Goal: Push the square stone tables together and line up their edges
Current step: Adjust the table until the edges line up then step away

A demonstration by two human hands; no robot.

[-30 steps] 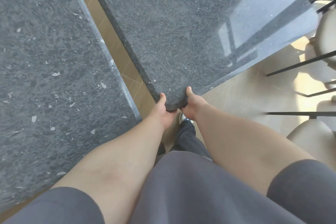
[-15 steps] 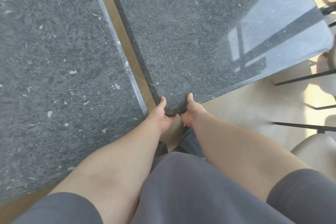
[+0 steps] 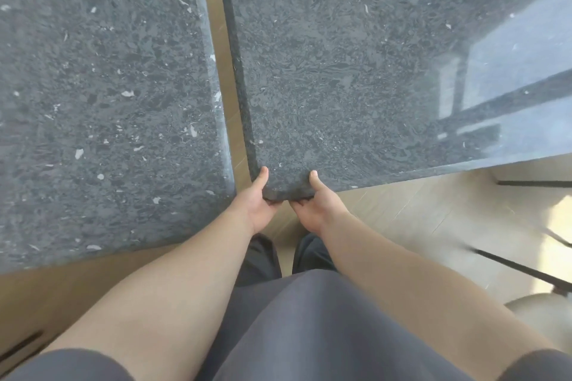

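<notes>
Left hand and right hand gripping speckled grey right table corner, left table just beside

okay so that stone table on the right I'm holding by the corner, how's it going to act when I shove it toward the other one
Probably heavy: the right table has a thick stone slab top, and both the left hand and right hand grip its corner. It looks rigid, so it should move as one piece. The polished top may be slippery, and the edge could chip against the left table.
</notes>
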